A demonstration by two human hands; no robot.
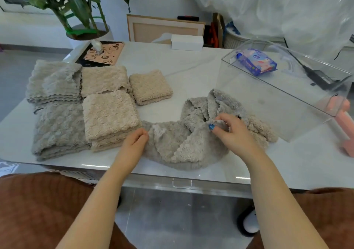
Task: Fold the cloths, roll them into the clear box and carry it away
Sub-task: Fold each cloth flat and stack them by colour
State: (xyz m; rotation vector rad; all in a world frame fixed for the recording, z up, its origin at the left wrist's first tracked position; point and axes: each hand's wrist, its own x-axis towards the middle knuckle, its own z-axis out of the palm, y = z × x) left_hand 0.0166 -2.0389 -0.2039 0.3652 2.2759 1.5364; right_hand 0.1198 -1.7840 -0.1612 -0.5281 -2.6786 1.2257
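Observation:
A crumpled grey fleece cloth [178, 145] lies at the front middle of the white table [191, 66]. My left hand [135, 140] pinches its left edge. My right hand [232, 129] pinches a fold near its middle. Folded cloths sit to the left: a grey stack [57, 131] at the front, a beige stack [110, 114] beside it, another grey pile [53, 82] behind, a beige pile [104, 79] and a small beige square [150, 86]. The clear box [287, 93] stands at the right of the table with no cloth inside.
A blue tissue pack [256, 61] shows through the box. A white carton [186, 41] and a patterned mat [101, 54] sit at the back, behind them a potted plant [84, 13] and a picture frame [164, 28]. A pink object [344, 122] stands at the right edge.

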